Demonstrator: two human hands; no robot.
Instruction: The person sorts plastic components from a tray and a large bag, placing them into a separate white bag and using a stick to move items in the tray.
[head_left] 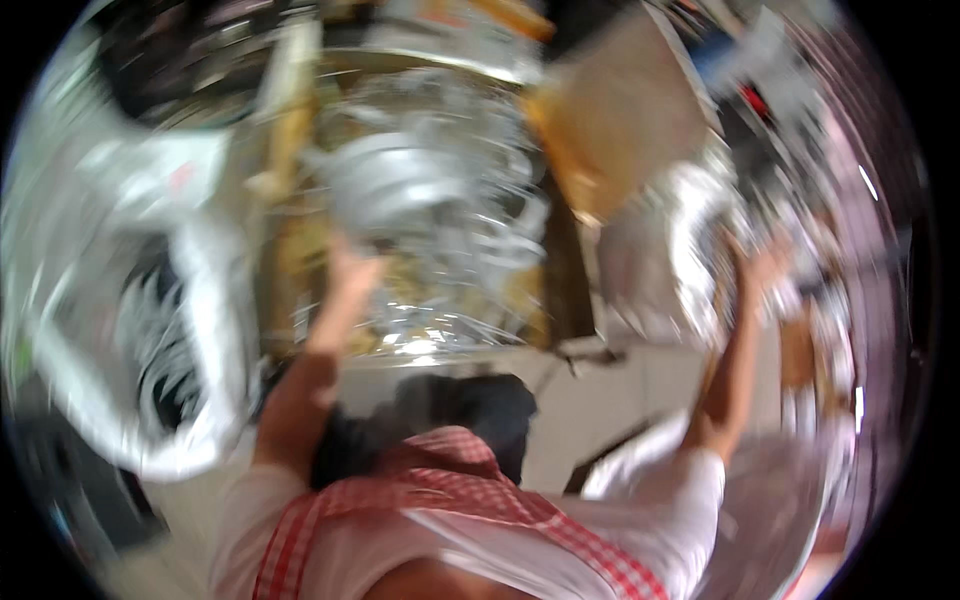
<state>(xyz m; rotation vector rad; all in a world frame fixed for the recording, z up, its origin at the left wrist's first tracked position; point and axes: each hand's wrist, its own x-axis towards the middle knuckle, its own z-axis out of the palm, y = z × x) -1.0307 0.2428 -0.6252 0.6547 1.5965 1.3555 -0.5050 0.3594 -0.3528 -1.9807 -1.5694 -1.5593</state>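
Note:
Motion smears much of the view. My left hand is at the left part of an open cardboard box, right by a light grey curved part. Its fingers are too blurred to show whether they grip that part. Loose grey and clear plastic pieces fill the box, on a clear liner. Out to the right, my right hand reaches over blurred clutter beside a shiny clear plastic bag. Its fingers look spread, and I see nothing held in them.
At the left stands a white plastic sack with dark and grey curved pieces inside. A brown cardboard flap rises at the box's far right. A large pale bag sits at the lower right, near a ridged wall or shutter.

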